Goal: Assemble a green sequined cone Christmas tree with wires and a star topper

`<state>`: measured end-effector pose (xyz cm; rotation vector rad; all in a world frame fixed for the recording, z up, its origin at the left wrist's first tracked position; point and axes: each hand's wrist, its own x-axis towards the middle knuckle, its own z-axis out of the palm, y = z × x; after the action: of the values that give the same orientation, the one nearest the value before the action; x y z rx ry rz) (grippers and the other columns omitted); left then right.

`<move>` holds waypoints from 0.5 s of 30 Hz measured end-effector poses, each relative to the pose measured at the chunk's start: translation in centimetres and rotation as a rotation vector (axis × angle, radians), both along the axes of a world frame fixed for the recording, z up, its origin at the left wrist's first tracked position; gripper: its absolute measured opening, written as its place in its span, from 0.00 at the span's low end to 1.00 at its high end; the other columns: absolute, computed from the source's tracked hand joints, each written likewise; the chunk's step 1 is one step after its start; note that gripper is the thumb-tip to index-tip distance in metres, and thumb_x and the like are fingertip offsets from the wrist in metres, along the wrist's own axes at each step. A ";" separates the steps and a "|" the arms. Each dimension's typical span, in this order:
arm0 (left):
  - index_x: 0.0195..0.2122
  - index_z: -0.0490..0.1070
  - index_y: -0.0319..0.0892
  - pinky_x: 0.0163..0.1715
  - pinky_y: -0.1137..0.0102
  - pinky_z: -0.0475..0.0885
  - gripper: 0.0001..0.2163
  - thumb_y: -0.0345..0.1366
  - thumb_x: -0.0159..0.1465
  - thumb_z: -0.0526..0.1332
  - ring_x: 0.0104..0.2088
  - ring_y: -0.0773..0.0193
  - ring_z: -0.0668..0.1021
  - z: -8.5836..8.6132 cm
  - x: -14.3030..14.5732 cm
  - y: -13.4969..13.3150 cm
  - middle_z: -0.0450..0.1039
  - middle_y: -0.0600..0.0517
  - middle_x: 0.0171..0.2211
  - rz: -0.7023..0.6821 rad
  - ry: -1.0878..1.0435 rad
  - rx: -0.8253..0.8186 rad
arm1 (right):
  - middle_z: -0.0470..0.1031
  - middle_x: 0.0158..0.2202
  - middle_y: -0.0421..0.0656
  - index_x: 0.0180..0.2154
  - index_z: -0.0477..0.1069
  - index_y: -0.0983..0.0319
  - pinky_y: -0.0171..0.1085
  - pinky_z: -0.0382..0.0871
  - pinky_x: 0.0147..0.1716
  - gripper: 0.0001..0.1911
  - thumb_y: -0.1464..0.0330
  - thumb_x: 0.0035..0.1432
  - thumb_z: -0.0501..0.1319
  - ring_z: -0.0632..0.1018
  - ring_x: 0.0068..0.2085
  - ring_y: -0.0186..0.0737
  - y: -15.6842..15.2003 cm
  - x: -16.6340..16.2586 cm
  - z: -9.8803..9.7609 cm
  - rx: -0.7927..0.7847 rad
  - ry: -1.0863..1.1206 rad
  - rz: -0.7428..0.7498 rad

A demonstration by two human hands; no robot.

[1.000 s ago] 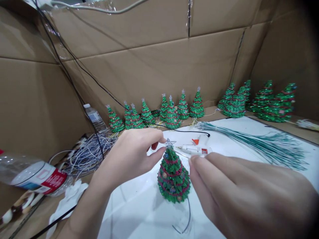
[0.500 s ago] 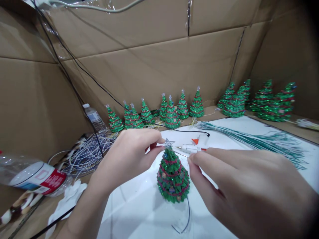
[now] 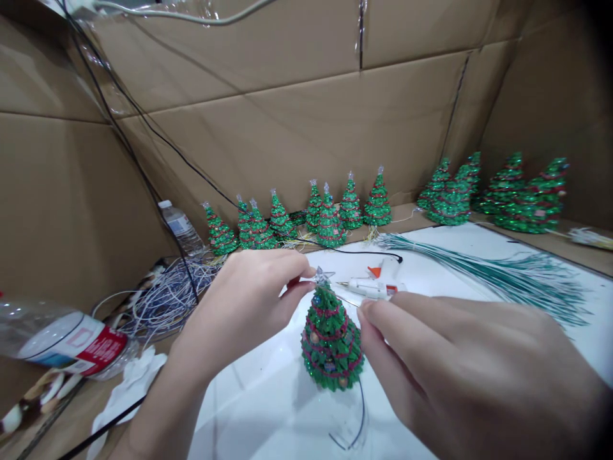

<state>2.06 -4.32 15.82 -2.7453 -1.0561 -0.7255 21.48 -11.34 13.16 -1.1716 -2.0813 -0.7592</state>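
Note:
A small green Christmas tree point(image 3: 332, 345) with red garland and tiny ornaments stands upright on the white table, and a thin dark wire point(image 3: 363, 415) trails from its base. At its tip is a clear star point(image 3: 324, 276). My left hand point(image 3: 268, 287) pinches the star's left side between thumb and forefinger. Just right of the treetop, my right hand point(image 3: 445, 358) is closed on a thin rod or wire point(image 3: 348, 301) whose end points toward the tip; its exact kind cannot be made out.
A white glue-gun-like tool point(image 3: 368, 287) with an orange part lies behind the tree. Several finished trees point(image 3: 330, 220) line the cardboard wall. Green and white wires point(image 3: 498, 268) lie right; tangled wires point(image 3: 163, 297), a large bottle point(image 3: 81, 342) and a white glove point(image 3: 131, 383) lie left.
My right hand has shifted slightly left and down, with the thin rod closer to the tree. My left hand stays at the star.

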 end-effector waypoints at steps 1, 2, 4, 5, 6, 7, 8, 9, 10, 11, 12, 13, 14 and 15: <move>0.28 0.70 0.41 0.24 0.74 0.60 0.05 0.30 0.61 0.61 0.24 0.70 0.70 0.0 0.0 0.0 0.71 0.57 0.23 0.004 0.003 -0.001 | 0.70 0.16 0.39 0.22 0.69 0.59 0.39 0.52 0.16 0.09 0.74 0.52 0.56 0.71 0.16 0.38 0.0 0.0 -0.1 0.001 -0.004 0.001; 0.28 0.70 0.41 0.24 0.74 0.60 0.05 0.30 0.61 0.61 0.24 0.70 0.70 0.0 0.0 0.0 0.71 0.57 0.23 0.006 0.005 -0.002 | 0.71 0.17 0.40 0.22 0.70 0.60 0.38 0.53 0.16 0.09 0.74 0.52 0.57 0.71 0.16 0.39 -0.1 0.0 -0.1 0.002 -0.009 0.005; 0.28 0.70 0.41 0.24 0.74 0.60 0.05 0.30 0.61 0.61 0.24 0.70 0.70 0.1 0.0 0.0 0.70 0.57 0.23 0.010 0.011 -0.003 | 0.71 0.17 0.40 0.22 0.71 0.60 0.38 0.54 0.15 0.09 0.73 0.52 0.57 0.70 0.16 0.38 -0.1 0.1 -0.3 0.012 -0.013 0.005; 0.27 0.70 0.41 0.24 0.74 0.60 0.05 0.30 0.61 0.61 0.24 0.70 0.70 0.1 0.0 0.0 0.70 0.57 0.23 0.013 0.015 -0.003 | 0.72 0.17 0.40 0.23 0.71 0.60 0.38 0.54 0.14 0.08 0.73 0.52 0.57 0.70 0.16 0.38 0.0 0.1 -0.3 0.015 -0.016 0.006; 0.27 0.70 0.41 0.24 0.74 0.60 0.05 0.30 0.61 0.61 0.24 0.70 0.70 0.1 0.0 0.0 0.70 0.57 0.23 0.014 0.018 0.000 | 0.72 0.17 0.40 0.23 0.71 0.60 0.38 0.54 0.14 0.08 0.73 0.52 0.58 0.70 0.15 0.38 0.0 0.1 -0.3 0.023 -0.017 0.009; 0.27 0.70 0.41 0.24 0.74 0.59 0.05 0.30 0.61 0.61 0.24 0.70 0.70 0.1 0.0 0.0 0.70 0.57 0.23 0.016 0.020 0.003 | 0.72 0.17 0.41 0.23 0.72 0.60 0.38 0.55 0.13 0.08 0.73 0.51 0.58 0.70 0.15 0.38 0.0 0.1 -0.3 0.030 -0.019 0.011; 0.27 0.70 0.41 0.24 0.74 0.59 0.05 0.30 0.61 0.60 0.24 0.70 0.70 0.0 0.0 0.0 0.70 0.56 0.23 0.016 0.023 0.004 | 0.72 0.17 0.41 0.24 0.72 0.61 0.38 0.55 0.13 0.07 0.73 0.51 0.58 0.70 0.15 0.38 0.0 0.0 -0.3 0.029 -0.022 0.010; 0.27 0.70 0.41 0.23 0.74 0.59 0.05 0.30 0.61 0.60 0.24 0.70 0.70 0.0 0.0 0.0 0.70 0.56 0.23 0.016 0.024 0.007 | 0.72 0.17 0.41 0.24 0.73 0.61 0.38 0.55 0.13 0.07 0.73 0.51 0.58 0.69 0.15 0.38 0.1 0.0 -0.2 0.037 -0.023 0.017; 0.27 0.70 0.41 0.23 0.74 0.59 0.05 0.30 0.61 0.60 0.24 0.69 0.70 0.0 0.0 0.0 0.70 0.56 0.23 0.017 0.027 0.007 | 0.73 0.17 0.41 0.24 0.73 0.61 0.38 0.56 0.13 0.07 0.73 0.51 0.59 0.70 0.15 0.38 0.1 0.0 -0.2 0.027 -0.027 0.014; 0.27 0.70 0.41 0.23 0.74 0.59 0.05 0.30 0.61 0.60 0.23 0.69 0.70 0.0 0.1 0.0 0.70 0.56 0.23 0.017 0.028 0.007 | 0.73 0.18 0.42 0.24 0.73 0.61 0.38 0.56 0.12 0.06 0.73 0.50 0.59 0.69 0.15 0.38 0.1 0.0 -0.2 0.032 -0.026 0.020; 0.27 0.70 0.41 0.23 0.74 0.59 0.05 0.30 0.61 0.60 0.23 0.69 0.70 0.0 0.1 0.0 0.70 0.56 0.23 0.016 0.028 0.007 | 0.73 0.18 0.42 0.24 0.73 0.61 0.38 0.56 0.12 0.06 0.73 0.50 0.59 0.69 0.15 0.38 0.1 -0.1 -0.1 0.035 -0.024 0.022; 0.27 0.69 0.41 0.23 0.74 0.59 0.05 0.30 0.61 0.60 0.24 0.69 0.70 0.0 0.1 0.0 0.70 0.56 0.23 0.015 0.027 0.009 | 0.73 0.18 0.42 0.24 0.73 0.61 0.38 0.56 0.12 0.06 0.73 0.50 0.59 0.69 0.15 0.38 0.1 -0.1 -0.1 0.035 -0.022 0.023; 0.27 0.69 0.41 0.23 0.74 0.59 0.05 0.30 0.61 0.60 0.23 0.70 0.70 0.0 0.1 0.0 0.70 0.56 0.23 0.015 0.025 0.010 | 0.73 0.18 0.42 0.24 0.73 0.61 0.38 0.56 0.12 0.06 0.73 0.50 0.59 0.69 0.15 0.38 0.0 -0.1 -0.1 0.040 -0.020 0.027; 0.27 0.69 0.41 0.24 0.74 0.59 0.05 0.30 0.61 0.60 0.23 0.70 0.69 0.0 0.1 0.0 0.70 0.56 0.23 0.014 0.021 0.013 | 0.73 0.18 0.42 0.25 0.73 0.61 0.38 0.56 0.12 0.06 0.73 0.50 0.59 0.69 0.15 0.38 0.0 -0.1 -0.1 0.038 -0.020 0.025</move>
<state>2.12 -4.28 15.86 -2.7258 -1.0620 -0.6972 21.38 -11.33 13.07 -1.1200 -2.0845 -0.7987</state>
